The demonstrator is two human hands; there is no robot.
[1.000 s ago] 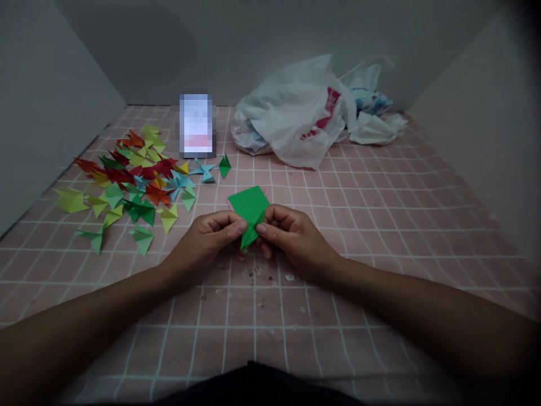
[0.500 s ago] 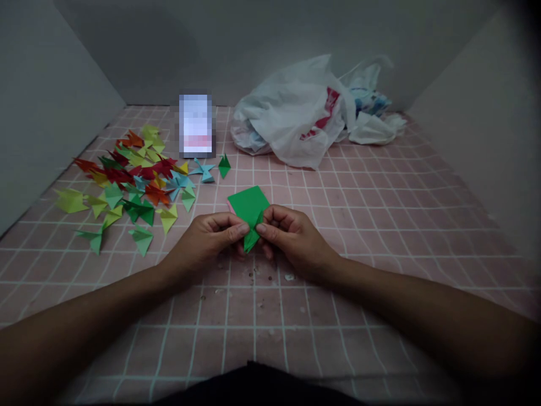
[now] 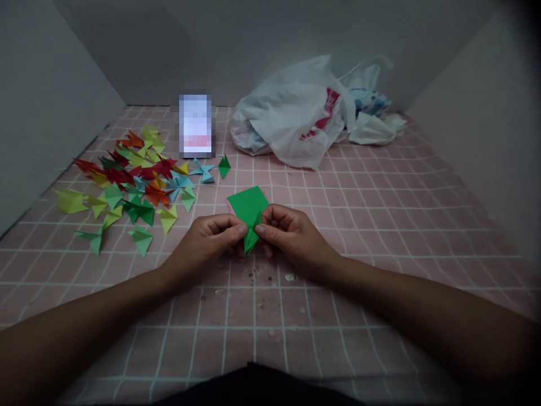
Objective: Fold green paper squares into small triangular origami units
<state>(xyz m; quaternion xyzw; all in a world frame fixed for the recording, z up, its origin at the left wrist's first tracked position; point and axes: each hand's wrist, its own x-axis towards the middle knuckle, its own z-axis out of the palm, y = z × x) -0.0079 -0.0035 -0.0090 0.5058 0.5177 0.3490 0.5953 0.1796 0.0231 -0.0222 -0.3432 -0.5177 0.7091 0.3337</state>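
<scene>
Near the middle of the table, a small folded piece of green paper [image 3: 251, 241] is pinched between my two hands, its narrow point towards me. My left hand [image 3: 215, 237] is closed with thumb and fingertips at its left edge. My right hand [image 3: 291, 234] grips its right side, thumb on top; some fingertips are hidden beneath. Just behind the folded piece lies flat square green paper [image 3: 249, 202], with a sliver of pink showing along its left edge. Their greens blend, so where one ends is hard to see.
Several folded paper cranes [image 3: 139, 210] in many colours lie in a pile on the left. Behind them stands a lit, blurred-out screen [image 3: 195, 124]. A white plastic bag [image 3: 291, 113] sits at the back, beside a blue-and-white packet [image 3: 369, 101]. Pink gridded cloth [image 3: 401, 225] covers the table.
Both hands stay at nearly the same spot. My left thumb has slid very slightly left, baring a little more of the folded green paper.
</scene>
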